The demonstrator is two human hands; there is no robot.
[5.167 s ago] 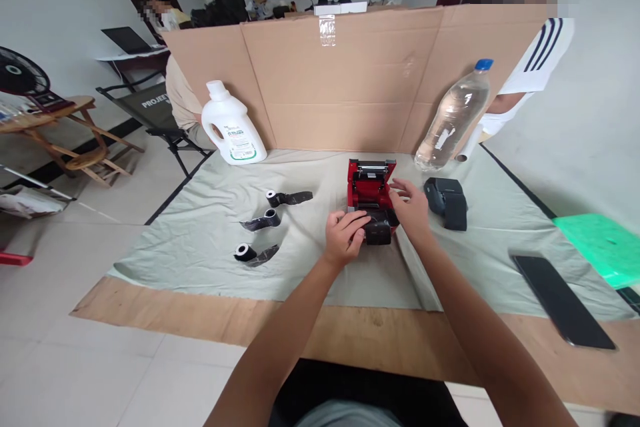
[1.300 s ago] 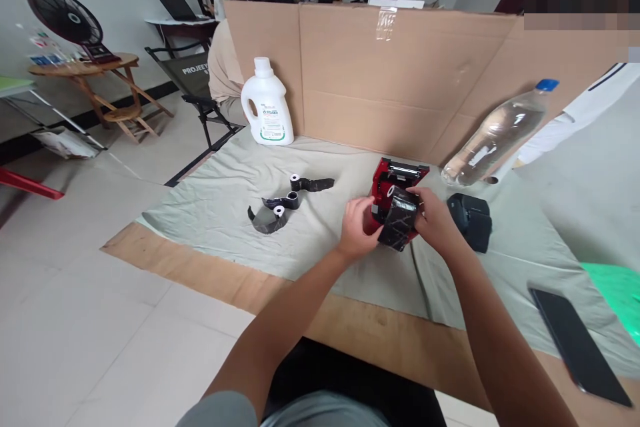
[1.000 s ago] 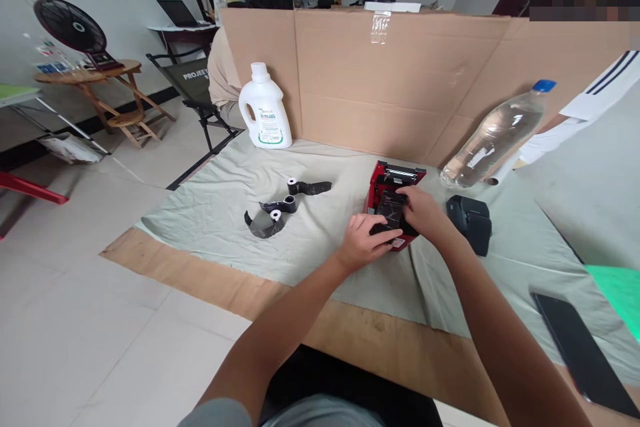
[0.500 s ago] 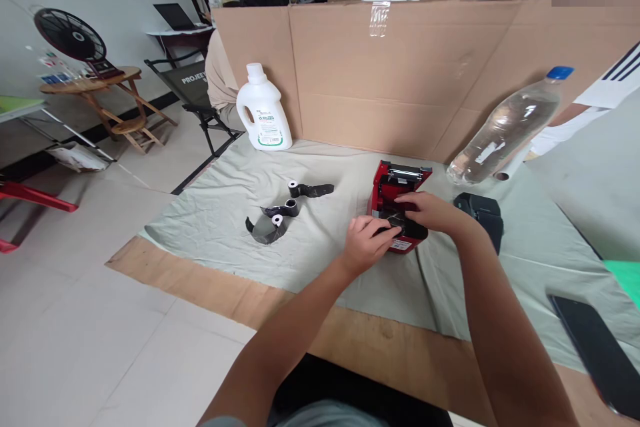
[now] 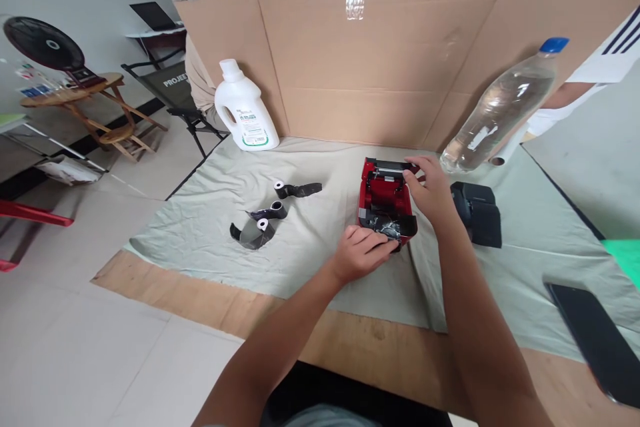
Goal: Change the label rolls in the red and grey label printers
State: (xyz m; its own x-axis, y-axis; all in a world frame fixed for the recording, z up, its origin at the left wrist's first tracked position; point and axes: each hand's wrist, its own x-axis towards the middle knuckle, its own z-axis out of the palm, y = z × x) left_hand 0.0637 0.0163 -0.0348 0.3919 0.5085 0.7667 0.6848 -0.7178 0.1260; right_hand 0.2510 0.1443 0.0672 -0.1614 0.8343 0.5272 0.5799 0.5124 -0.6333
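Note:
A small red and black printer point(image 5: 384, 197) stands on the cloth with its lid raised at the back. My right hand point(image 5: 430, 188) grips the right end of that lid point(image 5: 393, 170) between thumb and fingers. At the printer's front edge, the fingers of my left hand point(image 5: 364, 252) are closed over a shiny black strip point(image 5: 387, 224) and the casing; the thumb is hidden. To the left lie three partly unrolled black rolls: the back roll point(image 5: 300, 190), the middle roll point(image 5: 274, 211) and the front roll point(image 5: 256, 235).
A white jug point(image 5: 246, 113) and a cardboard screen point(image 5: 350, 67) stand behind. At right are a blue-capped bottle point(image 5: 505, 113), leaning, a black device point(image 5: 477, 210) and a phone point(image 5: 595, 340). The pale cloth point(image 5: 310, 247) covers the wooden board point(image 5: 200, 280). Two other people are partly visible.
My right hand has moved from the printer's inside up to the raised lid, which has tilted further back. My left hand has slid down to the front edge. The view has shifted slightly.

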